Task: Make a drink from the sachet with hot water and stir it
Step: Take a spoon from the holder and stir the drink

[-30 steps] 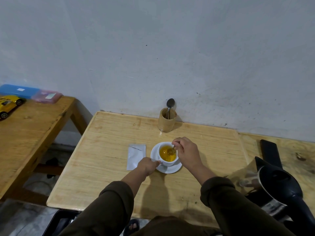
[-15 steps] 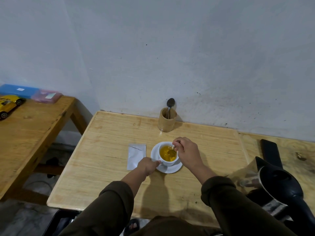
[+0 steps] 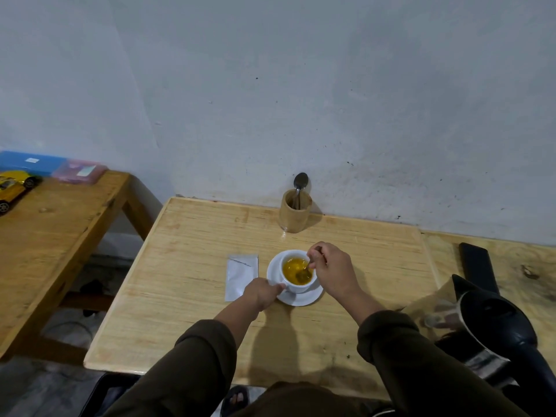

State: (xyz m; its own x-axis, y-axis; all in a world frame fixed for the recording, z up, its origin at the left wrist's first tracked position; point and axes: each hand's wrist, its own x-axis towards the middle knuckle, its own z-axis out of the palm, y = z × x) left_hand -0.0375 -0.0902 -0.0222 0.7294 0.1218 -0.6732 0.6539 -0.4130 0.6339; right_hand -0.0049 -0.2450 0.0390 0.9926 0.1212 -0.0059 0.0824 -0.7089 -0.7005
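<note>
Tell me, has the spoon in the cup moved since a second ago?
Yes. The spoon bowl has swung from the middle of the white cup toward its near right rim, as the right hand stirs. The saucer stays put.

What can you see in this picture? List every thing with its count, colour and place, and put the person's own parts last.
cup: 1, white, on the saucer, yellow drink inside
saucer: 1, white, table centre
stirring spoon: 1, metal, in the cup
sachet: 1, white, left of the saucer
holder: 1, wooden, by the wall
spare spoon: 1, metal, in the holder
kettle: 1, black and steel, right
toy car: 1, yellow, side table
boxes: 2, blue and pink, side table
left hand: holds the cup
right hand: holds the stirring spoon
</note>
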